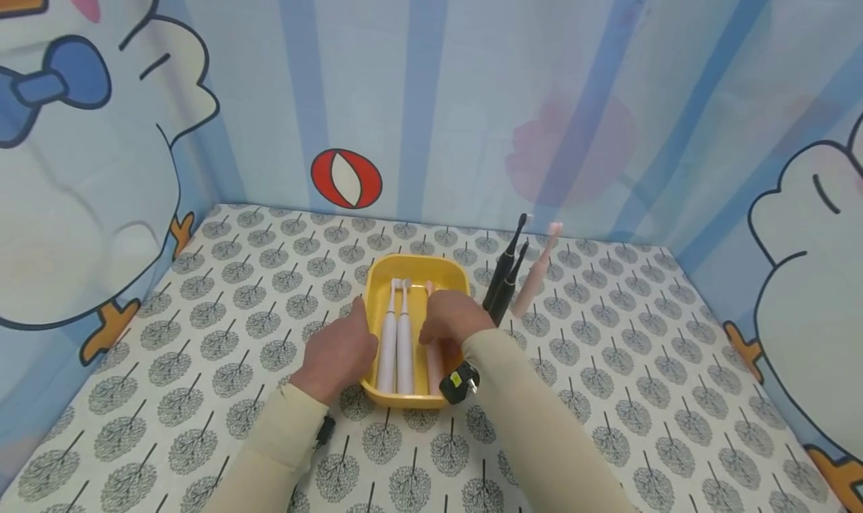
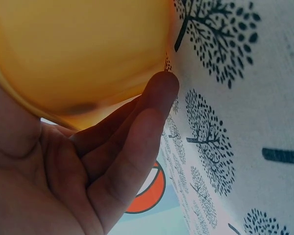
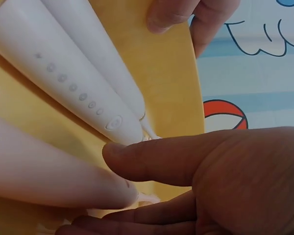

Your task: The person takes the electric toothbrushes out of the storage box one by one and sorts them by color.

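Note:
My left hand [image 1: 339, 352] grips the left wall of a yellow tray [image 1: 418, 401], thumb over the rim on the inside and fingers along the outside. Side by side in the tray lie two white electric toothbrushes [image 1: 387, 352], heads toward the far end. To their right lies a pink electric toothbrush [image 3: 54, 171], partly hidden in the head view. Reaching into the tray, my right hand [image 1: 455, 318] has its straight thumb on one side of the pink toothbrush's upper end and its fingers along the other. In the right wrist view a gap shows between thumb and brush.
Just right of the tray stand two black electric toothbrushes [image 1: 500, 277] and another pink toothbrush [image 1: 536, 277]. The table is covered with a tree-print cloth [image 1: 270, 356]. Behind it hangs a striped cartoon curtain [image 1: 465, 101].

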A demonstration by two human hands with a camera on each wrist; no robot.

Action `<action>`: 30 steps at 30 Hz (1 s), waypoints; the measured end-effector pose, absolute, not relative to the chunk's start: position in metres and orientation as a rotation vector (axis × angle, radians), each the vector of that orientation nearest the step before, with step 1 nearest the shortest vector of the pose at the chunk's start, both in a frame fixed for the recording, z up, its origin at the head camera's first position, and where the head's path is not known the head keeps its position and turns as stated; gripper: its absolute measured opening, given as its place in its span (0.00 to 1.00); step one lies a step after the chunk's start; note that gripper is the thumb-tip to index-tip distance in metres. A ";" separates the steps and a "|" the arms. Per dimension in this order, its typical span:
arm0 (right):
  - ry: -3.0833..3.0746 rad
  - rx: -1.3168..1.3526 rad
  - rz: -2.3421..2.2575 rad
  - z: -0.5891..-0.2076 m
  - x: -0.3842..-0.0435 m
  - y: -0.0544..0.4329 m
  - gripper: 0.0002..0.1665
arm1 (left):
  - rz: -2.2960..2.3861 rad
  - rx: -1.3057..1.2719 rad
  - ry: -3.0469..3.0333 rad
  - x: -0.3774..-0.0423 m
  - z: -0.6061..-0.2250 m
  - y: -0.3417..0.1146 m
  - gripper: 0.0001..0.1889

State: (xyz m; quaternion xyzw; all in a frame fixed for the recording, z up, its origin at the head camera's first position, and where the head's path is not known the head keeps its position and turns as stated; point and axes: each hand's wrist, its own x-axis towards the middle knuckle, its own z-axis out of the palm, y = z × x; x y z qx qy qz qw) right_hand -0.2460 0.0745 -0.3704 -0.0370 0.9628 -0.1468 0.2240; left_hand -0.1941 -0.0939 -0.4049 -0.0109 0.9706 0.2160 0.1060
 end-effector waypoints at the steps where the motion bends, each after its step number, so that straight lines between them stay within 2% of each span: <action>1: 2.657 -0.101 -0.411 -0.370 -0.246 0.074 0.11 | 0.638 -0.033 2.860 -0.194 -0.405 -0.094 0.37; 30: 2.601 -0.067 -0.467 -0.375 -0.251 0.071 0.07 | 0.651 -0.021 2.873 -0.193 -0.406 -0.094 0.37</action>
